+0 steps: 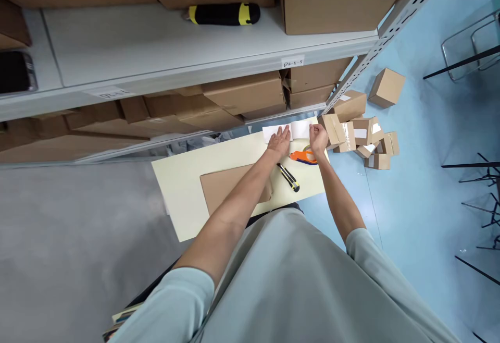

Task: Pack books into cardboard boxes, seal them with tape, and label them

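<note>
In the head view, the left arm reaches forward and across to the right, its forearm passing over the cardboard (224, 184). The left hand (278, 142) lies palm down on the paper (301, 129), fingers extended and slightly spread, grasping nothing. The right forearm angles forward and inward; the right hand (319, 138) has its fingers curled at the paper's right end, though whether they pinch it I cannot tell. The paper lies along the far edge of the surface (182, 194), beyond the orange tool (302, 157) and knife (288, 178).
</note>
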`<control>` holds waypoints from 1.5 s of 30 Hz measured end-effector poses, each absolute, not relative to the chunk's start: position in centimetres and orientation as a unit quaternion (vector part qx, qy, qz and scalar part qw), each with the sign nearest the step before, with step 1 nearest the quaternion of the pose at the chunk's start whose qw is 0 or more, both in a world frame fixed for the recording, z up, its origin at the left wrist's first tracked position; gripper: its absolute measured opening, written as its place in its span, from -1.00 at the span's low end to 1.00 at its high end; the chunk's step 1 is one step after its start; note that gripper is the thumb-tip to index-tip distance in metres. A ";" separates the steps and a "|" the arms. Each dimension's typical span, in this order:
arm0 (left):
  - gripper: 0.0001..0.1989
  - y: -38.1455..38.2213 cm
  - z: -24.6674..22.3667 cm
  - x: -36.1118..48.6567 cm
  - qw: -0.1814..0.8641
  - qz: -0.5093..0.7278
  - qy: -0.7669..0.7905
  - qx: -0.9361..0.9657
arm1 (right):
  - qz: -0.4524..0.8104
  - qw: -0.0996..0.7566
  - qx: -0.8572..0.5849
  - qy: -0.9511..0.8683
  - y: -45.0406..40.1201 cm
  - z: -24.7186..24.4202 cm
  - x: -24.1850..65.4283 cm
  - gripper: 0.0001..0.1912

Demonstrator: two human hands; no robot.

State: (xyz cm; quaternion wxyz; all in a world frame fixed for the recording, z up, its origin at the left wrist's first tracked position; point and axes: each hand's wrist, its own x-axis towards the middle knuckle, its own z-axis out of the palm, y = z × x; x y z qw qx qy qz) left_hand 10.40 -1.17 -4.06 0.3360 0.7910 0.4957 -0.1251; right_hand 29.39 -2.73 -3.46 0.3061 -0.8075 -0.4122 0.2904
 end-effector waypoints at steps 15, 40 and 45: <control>-0.39 -0.5 -4.0 9.9 0.407 0.043 0.570 0.713 | 0.316 0.444 -0.791 -0.278 -9.7 -0.6 34.4 -0.74; -0.35 -27.1 7.6 -11.5 0.608 0.406 0.596 0.332 | 0.548 0.274 -0.578 -0.539 -26.1 6.4 9.1 -0.58; -0.39 -24.7 4.2 -15.5 0.466 0.407 0.702 0.351 | 0.535 0.408 -0.617 -0.407 -21.6 4.6 11.3 -0.58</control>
